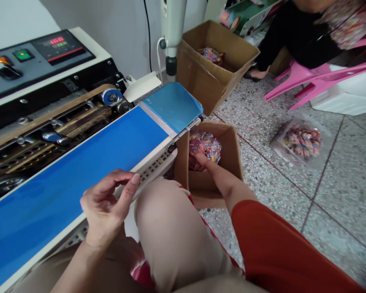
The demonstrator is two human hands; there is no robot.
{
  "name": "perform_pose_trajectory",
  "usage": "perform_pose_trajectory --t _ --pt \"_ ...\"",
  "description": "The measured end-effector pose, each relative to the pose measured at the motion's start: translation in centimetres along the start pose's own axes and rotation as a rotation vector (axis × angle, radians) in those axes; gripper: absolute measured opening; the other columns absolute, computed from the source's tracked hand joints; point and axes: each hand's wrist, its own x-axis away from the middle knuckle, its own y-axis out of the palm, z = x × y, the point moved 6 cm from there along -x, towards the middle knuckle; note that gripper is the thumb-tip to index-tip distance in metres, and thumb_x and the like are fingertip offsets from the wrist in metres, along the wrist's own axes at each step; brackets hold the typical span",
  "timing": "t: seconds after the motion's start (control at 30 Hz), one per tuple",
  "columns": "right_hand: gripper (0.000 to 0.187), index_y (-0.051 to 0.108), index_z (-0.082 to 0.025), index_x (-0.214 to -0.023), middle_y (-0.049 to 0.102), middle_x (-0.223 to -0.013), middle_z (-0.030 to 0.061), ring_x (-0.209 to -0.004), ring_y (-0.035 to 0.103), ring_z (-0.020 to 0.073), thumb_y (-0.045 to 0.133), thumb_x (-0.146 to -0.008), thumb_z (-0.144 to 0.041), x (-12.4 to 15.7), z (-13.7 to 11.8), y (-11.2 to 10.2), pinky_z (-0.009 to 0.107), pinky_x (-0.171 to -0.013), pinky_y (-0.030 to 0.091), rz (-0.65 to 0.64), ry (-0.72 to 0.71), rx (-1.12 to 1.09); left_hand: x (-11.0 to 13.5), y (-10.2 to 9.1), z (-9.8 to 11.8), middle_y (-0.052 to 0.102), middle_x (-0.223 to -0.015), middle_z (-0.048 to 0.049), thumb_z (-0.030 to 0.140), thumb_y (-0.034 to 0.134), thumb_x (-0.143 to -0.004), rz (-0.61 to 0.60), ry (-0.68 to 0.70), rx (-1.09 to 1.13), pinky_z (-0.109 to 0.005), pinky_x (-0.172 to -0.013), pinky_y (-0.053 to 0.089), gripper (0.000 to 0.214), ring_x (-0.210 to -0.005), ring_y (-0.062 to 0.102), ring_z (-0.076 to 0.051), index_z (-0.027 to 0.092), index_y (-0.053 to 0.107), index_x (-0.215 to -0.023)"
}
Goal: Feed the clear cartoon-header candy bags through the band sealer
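My left hand (110,203) is over the front edge of the blue conveyor belt (79,171). Its thumb and forefinger meet in a pinch, the other fingers are curled, and nothing shows between them. My right hand (200,159) reaches down into a cardboard box (212,191) beside my knee. Its fingers look stretched out over a pile of small, colourful wrapped packets (205,142), touching them; the fingertips are partly hidden among the packets.
A sealing machine (64,57) with lit displays runs along the belt, which ends in a blue plate (173,106). Behind stands a larger cardboard box (201,81). A clear bag of packets (303,140) lies on the floor near a pink chair (314,77) and a seated person.
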Motion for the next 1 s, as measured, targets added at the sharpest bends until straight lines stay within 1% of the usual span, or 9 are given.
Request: perform_pose_trajectory --t 0.23,0.37,0.5,0.6,0.7,0.77,0.83,0.93,1.0 --pt "0.034 0.058 -0.011 -0.120 0.059 -0.114 0.0147 -0.102 0.053 0.0216 0.042 -0.095 -0.026 1.8 0.9 -8.8 0.032 -0.092 0.040 0.151 -0.090 -0.012 0.0 0.4 -1.1 0.068 -0.074 -0.0025 0.030 0.073 -0.073 -0.024 -0.055 -0.015 -0.026 -0.059 0.051 0.012 -0.063 0.063 -0.015 0.020 0.070 -0.076" --pt "0.029 0.062 -0.013 -0.111 0.062 -0.105 0.0120 -0.096 0.054 0.0222 0.052 -0.091 -0.032 5.6 -0.2 -16.5 0.033 -0.087 0.040 0.373 -0.179 -0.166 -0.1 1.5 -0.7 0.068 -0.077 -0.0024 0.029 0.072 -0.075 -0.090 -0.043 0.031 -0.026 -0.063 0.051 0.011 -0.065 0.061 -0.014 0.020 0.070 -0.080" --pt "0.028 0.067 -0.017 -0.100 0.064 -0.094 0.0057 -0.088 0.055 0.0191 0.067 -0.080 -0.037 9.8 -3.3 -24.4 0.033 -0.082 0.039 0.459 -0.299 -0.398 -0.6 3.4 0.9 0.070 -0.090 -0.0058 0.031 0.074 -0.073 -0.208 -0.042 0.123 -0.031 -0.077 0.054 0.027 -0.081 0.066 -0.018 0.020 0.069 -0.097" --pt "0.021 0.068 -0.019 -0.089 0.063 -0.083 0.0003 -0.082 0.057 0.0169 0.070 -0.077 -0.037 12.2 -7.0 -29.7 0.030 -0.077 0.040 0.519 -0.299 -0.576 -1.0 5.1 2.3 0.066 -0.116 -0.0099 0.032 0.081 -0.065 -0.290 -0.053 0.268 -0.039 -0.097 0.049 0.056 -0.110 0.061 -0.025 0.022 0.061 -0.116" --pt "0.018 0.066 -0.020 -0.089 0.061 -0.082 -0.0021 -0.084 0.056 0.0145 0.063 -0.083 -0.036 13.2 -14.0 -33.2 0.026 -0.075 0.039 0.407 -0.455 -0.526 -1.3 6.1 3.2 0.059 -0.131 -0.0098 0.030 0.088 -0.053 -0.320 -0.074 0.416 -0.043 -0.103 0.044 0.080 -0.124 0.052 -0.030 0.025 0.055 -0.126" --pt "0.018 0.066 -0.019 -0.091 0.059 -0.082 -0.0025 -0.084 0.056 0.0130 0.059 -0.085 -0.034 13.3 -19.4 -34.7 0.025 -0.075 0.038 0.321 -0.609 -0.439 -1.0 6.7 3.1 0.066 -0.119 -0.0102 0.028 0.088 -0.052 -0.391 -0.163 0.474 -0.042 -0.096 0.050 0.073 -0.113 0.060 -0.031 0.021 0.061 -0.118" --pt "0.017 0.066 -0.018 -0.089 0.058 -0.077 -0.0032 -0.078 0.055 0.0110 0.059 -0.085 -0.033 12.8 -24.2 -35.8 0.024 -0.073 0.036 0.261 -0.739 -0.355 -0.5 7.0 2.4 0.073 -0.097 -0.0105 0.029 0.086 -0.056 -0.458 -0.303 0.526 -0.039 -0.082 0.057 0.049 -0.092 0.069 -0.029 0.015 0.069 -0.100" --pt "0.015 0.066 -0.016 -0.086 0.057 -0.070 -0.0039 -0.069 0.053 0.0092 0.064 -0.080 -0.030 11.6 -28.9 -36.5 0.024 -0.069 0.036 0.217 -0.833 -0.263 -0.2 6.3 1.2 0.074 -0.090 -0.0103 0.029 0.086 -0.057 -0.350 -0.456 0.711 -0.038 -0.073 0.058 0.042 -0.078 0.071 -0.027 0.013 0.071 -0.092" --pt "0.020 0.066 -0.017 -0.090 0.060 -0.072 -0.0031 -0.069 0.054 0.0102 0.069 -0.076 -0.032 10.7 -30.0 -36.7 0.025 -0.068 0.038 0.243 -0.812 -0.279 -0.3 5.5 0.6 0.074 -0.091 -0.0112 0.029 0.088 -0.053 -0.238 -0.503 0.811 -0.039 -0.074 0.058 0.046 -0.075 0.071 -0.027 0.012 0.071 -0.092"
